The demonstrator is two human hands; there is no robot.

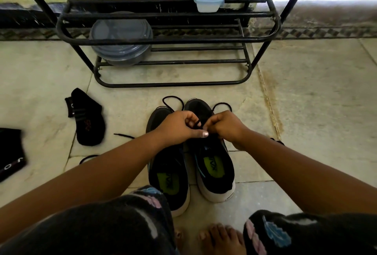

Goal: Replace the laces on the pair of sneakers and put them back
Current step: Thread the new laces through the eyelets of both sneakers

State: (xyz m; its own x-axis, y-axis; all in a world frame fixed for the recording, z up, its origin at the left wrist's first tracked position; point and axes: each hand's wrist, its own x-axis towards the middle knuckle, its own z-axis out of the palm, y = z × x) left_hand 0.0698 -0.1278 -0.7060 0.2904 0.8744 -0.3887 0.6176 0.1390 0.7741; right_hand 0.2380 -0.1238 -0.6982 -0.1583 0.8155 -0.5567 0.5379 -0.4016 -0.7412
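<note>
We note two black sneakers side by side on the tiled floor (306, 95), toes toward a black metal rack (169, 38). Bare floor lies between the toes and the rack's bottom bar, and more to the right. To the left lie a black sock (87, 118) and a loose lace end (124, 136); a second dark cloth (10, 152) sits at the left edge. Our knees and bare toes close the near side.

The right sneaker (214, 165) holds the work: both hands meet over its forefoot. The left hand (179, 125) is curled, pinching the black lace (199, 124); the right hand (226, 125) is curled on the same lace. Loops lie past each toe. The left sneaker (169, 175) sits untouched beneath the left wrist.
</note>
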